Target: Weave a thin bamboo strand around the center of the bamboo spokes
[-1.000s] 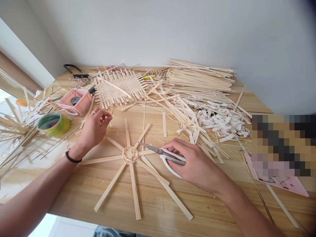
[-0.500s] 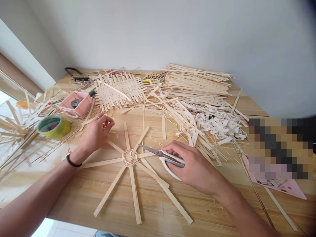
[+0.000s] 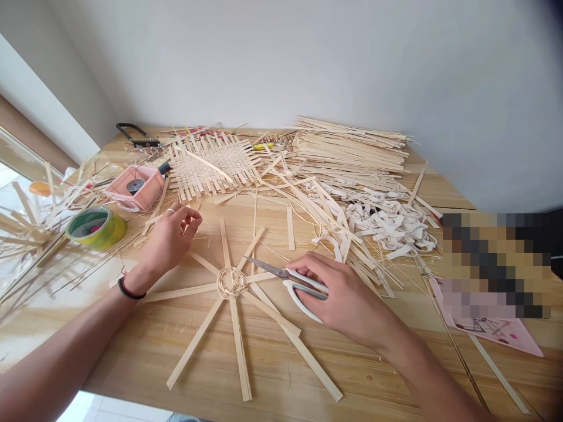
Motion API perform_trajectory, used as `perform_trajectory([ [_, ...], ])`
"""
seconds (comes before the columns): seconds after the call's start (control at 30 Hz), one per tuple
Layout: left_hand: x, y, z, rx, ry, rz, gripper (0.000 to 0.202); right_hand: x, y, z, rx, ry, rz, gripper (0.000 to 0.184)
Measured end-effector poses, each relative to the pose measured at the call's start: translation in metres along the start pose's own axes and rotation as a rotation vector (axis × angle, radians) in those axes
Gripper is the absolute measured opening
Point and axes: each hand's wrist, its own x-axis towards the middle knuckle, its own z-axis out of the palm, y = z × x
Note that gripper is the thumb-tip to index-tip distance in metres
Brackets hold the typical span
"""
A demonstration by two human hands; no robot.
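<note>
My left hand hangs over the table, fingers curled and thumb close to them. Whether they pinch a thin strand, I cannot tell. It is nearest to the left spokes of a bamboo-strip star, whose flat strips radiate from a coil of thin cane. My right hand rests just right of that coil, shut around the grey-and-white handles of a pair of scissors. Their steel blades point left toward the coil without touching it.
A woven bamboo mat and a tall stack of strips lie behind. White curled offcuts lie at right. A pink box and a tape roll sit left, beside a loose pile of strips, all on a wooden table.
The whole scene has drifted slightly lower in view. My hands have hardly moved, and the right hand stays around the scissors.
</note>
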Motion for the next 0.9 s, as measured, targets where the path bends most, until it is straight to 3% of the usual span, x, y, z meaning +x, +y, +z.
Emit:
perform_trajectory([
  [0.33, -0.004, 0.009, -0.006, -0.005, -0.015, 0.121, 0.022, 0.0, 0.0, -0.001, -0.018, -0.003, 0.008, 0.022],
  [0.4, -0.009, 0.018, -0.009, -0.051, -0.083, 0.185, 0.025, 0.0, -0.001, -0.001, -0.019, 0.002, 0.014, 0.022],
  [0.57, -0.031, 0.037, -0.006, -0.216, -0.509, 0.453, 0.02, 0.003, -0.001, 0.0, -0.006, 0.046, 0.032, 0.021],
  [0.63, -0.038, 0.041, -0.002, -0.204, -0.612, 0.511, 0.027, 0.004, -0.001, 0.001, -0.013, 0.088, 0.025, 0.02],
  [0.9, -0.037, 0.037, 0.004, -0.124, -0.631, 0.489, 0.023, 0.004, -0.002, -0.001, 0.035, 0.202, -0.003, 0.016],
])
